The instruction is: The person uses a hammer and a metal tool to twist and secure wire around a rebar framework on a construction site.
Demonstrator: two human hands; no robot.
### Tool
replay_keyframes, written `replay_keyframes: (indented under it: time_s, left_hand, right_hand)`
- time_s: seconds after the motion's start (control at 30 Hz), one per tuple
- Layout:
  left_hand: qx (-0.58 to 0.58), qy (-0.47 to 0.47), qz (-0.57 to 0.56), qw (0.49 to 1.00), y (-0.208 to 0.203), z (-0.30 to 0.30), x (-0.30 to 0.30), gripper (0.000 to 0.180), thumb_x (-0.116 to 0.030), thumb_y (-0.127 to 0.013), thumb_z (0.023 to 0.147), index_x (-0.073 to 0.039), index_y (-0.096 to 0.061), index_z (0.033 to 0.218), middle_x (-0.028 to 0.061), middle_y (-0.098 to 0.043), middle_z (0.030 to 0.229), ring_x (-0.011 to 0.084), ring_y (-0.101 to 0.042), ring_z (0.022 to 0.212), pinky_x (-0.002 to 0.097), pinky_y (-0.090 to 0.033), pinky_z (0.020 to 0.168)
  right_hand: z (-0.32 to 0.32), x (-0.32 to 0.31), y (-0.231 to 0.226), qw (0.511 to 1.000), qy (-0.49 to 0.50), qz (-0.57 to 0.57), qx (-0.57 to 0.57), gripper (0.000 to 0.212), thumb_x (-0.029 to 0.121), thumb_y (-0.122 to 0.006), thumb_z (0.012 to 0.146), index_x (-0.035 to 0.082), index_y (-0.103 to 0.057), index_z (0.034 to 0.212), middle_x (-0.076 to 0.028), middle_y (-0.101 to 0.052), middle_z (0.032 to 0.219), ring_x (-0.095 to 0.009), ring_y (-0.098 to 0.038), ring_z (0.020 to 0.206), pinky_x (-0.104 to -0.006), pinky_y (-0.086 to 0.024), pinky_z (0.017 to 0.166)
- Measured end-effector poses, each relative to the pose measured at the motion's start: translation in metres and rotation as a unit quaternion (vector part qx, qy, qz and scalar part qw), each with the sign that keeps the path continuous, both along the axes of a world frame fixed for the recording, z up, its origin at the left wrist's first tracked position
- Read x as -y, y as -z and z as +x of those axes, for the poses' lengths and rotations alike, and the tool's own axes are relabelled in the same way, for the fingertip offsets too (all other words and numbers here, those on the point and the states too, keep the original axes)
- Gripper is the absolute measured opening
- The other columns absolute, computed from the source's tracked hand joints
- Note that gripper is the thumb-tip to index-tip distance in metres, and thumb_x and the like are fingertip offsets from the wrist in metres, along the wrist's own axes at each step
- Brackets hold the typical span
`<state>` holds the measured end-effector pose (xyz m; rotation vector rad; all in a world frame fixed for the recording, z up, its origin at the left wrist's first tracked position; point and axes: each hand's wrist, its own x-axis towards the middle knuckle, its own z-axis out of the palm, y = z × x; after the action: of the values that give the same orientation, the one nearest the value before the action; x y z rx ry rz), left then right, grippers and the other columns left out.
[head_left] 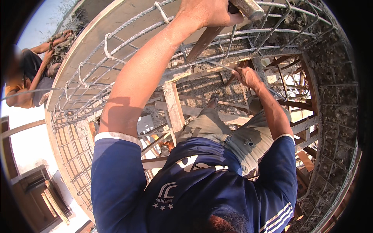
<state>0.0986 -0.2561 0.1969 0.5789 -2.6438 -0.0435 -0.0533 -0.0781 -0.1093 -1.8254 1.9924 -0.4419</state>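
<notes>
At the top of the head view my left hand [210, 13] is closed round a hammer, close to its metal head [250, 9]. What looks like the hammer's brown handle [206, 43] slants down from the fist over the steel bars. My right hand [248, 78] grips a thin metal rod [221, 65], lower and to the right. The rod's left end reaches a wooden plank [202, 73] beneath the reinforcing bars [132, 48]. Whether the rod's tip touches the plank I cannot tell.
Curved rebar cages with stirrups run along the left and top, beside a pale formwork board [74, 73]. A rough concrete wall with bars [334, 116] curves round the right. Wooden props [173, 105] stand below me. Another person [33, 77] works at the far left.
</notes>
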Motion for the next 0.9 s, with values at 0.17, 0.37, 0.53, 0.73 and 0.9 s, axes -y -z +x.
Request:
replay_keyframes:
  time_s: [0.17,0.37,0.53,0.73,0.9]
  left_hand:
    - [-0.015,0.017,0.008,1.000,0.000,0.001,-0.001,0.040,-0.042,-0.071,0.070,-0.003,-0.073,0.075,0.0255,-0.066,0.072,0.0409,-0.069,0.074,0.0479,-0.057,0.069]
    - [-0.026,0.019,0.004,0.999,-0.004,0.001,-0.004,0.036,-0.042,-0.072,0.070,-0.007,-0.075,0.079,0.0226,-0.068,0.074,0.0389,-0.070,0.074,0.0467,-0.057,0.069]
    - [-0.031,0.044,0.029,0.998,-0.005,-0.001,-0.005,0.036,-0.044,-0.072,0.071,-0.010,-0.076,0.081,0.0205,-0.070,0.075,0.0374,-0.070,0.074,0.0456,-0.057,0.069]
    - [-0.053,0.060,0.007,0.997,0.000,0.006,0.001,0.034,-0.044,-0.073,0.072,-0.014,-0.077,0.086,0.0190,-0.071,0.077,0.0366,-0.071,0.075,0.0454,-0.058,0.069]
    - [-0.058,0.060,0.025,0.996,-0.003,0.005,-0.001,0.034,-0.042,-0.073,0.071,-0.013,-0.077,0.088,0.0196,-0.070,0.077,0.0371,-0.070,0.075,0.0455,-0.058,0.069]
  right_hand:
    - [-0.047,-0.047,-0.034,0.996,-0.021,0.064,-0.067,0.049,0.050,-0.047,0.102,0.005,-0.067,0.099,-0.026,-0.066,0.078,-0.047,-0.064,0.081,-0.0539,-0.051,0.069]
    - [-0.042,-0.026,-0.002,0.998,0.059,0.028,-0.008,0.050,0.050,-0.048,0.102,0.005,-0.066,0.092,-0.025,-0.065,0.077,-0.044,-0.065,0.078,-0.0523,-0.051,0.066]
    - [0.042,0.029,0.044,0.994,0.000,-0.081,-0.067,0.044,0.040,-0.053,0.102,0.003,-0.065,0.082,-0.024,-0.064,0.071,-0.042,-0.066,0.071,-0.0484,-0.052,0.060]
    - [0.076,0.014,0.001,0.975,-0.174,0.054,-0.128,0.057,0.055,-0.042,0.103,0.006,-0.070,0.091,-0.021,-0.068,0.071,-0.040,-0.069,0.075,-0.0479,-0.055,0.070]
    - [0.042,-0.012,-0.019,0.995,-0.070,0.027,-0.069,0.052,0.053,-0.043,0.103,0.007,-0.068,0.094,-0.022,-0.068,0.073,-0.041,-0.069,0.076,-0.0506,-0.055,0.069]
